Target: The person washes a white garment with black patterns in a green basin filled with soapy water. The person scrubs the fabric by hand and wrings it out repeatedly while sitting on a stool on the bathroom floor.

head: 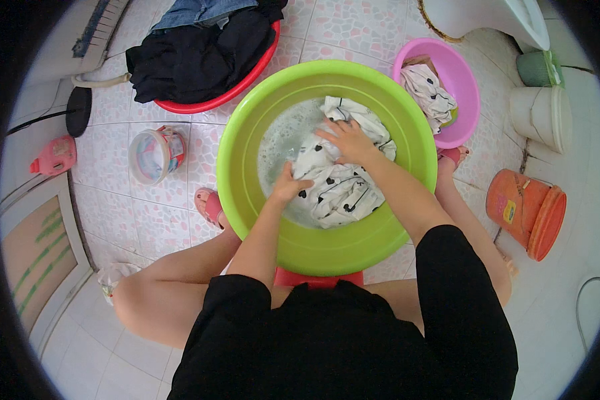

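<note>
A wet white cloth garment with black hearts and lines (347,192) lies bunched in a large lime-green plastic basin (245,210). Foamy, cloudy water (282,135) shows along its left side. My right hand (349,142) rests on the upper part of the cloth, fingers spread and pointing left. At the cloth's left edge is my left hand (290,187), its thumb and fingers apart; the thumb touches the fabric, and some fingers are partly hidden. The basin stands on the tiled floor between my legs.
A red basin (250,90) holds black clothes (205,55) and denim (200,12). In a pink basin (467,110) lies similar patterned cloth (427,92). A clear tub (155,155) stands left, near a pink bottle (55,156). Orange (520,210) and white (535,117) buckets stand right.
</note>
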The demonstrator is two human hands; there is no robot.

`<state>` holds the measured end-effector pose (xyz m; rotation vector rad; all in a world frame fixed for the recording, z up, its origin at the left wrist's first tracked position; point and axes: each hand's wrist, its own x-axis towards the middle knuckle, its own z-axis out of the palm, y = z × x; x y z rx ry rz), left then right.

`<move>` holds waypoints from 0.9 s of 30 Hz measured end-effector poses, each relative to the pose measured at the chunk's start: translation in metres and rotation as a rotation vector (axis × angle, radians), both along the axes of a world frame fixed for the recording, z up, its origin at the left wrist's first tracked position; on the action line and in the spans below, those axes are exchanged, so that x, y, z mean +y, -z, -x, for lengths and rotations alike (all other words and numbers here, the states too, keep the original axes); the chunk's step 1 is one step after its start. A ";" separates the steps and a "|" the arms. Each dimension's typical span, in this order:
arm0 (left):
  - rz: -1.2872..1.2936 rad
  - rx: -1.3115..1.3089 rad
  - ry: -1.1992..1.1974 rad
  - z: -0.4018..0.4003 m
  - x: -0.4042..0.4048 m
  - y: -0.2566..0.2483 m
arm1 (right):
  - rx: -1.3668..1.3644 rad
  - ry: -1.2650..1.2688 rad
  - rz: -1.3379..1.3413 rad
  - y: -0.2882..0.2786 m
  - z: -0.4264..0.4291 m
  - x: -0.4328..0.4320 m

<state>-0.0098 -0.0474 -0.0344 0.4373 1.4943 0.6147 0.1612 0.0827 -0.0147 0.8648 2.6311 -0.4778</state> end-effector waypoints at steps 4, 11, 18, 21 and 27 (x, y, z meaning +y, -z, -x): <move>0.089 -0.305 0.121 0.001 0.017 -0.007 | 0.016 0.125 -0.037 0.011 -0.020 0.003; -0.069 -0.028 0.445 0.019 0.012 -0.004 | -0.296 0.460 0.356 -0.005 -0.054 -0.004; -0.223 0.494 0.812 0.041 0.014 -0.022 | 0.352 0.529 0.765 -0.060 -0.075 -0.048; -0.270 0.596 0.928 0.050 0.013 -0.037 | 0.305 0.743 0.976 -0.096 -0.083 -0.054; -0.229 0.394 0.749 0.057 0.017 -0.100 | 0.621 0.928 1.278 -0.156 -0.100 -0.070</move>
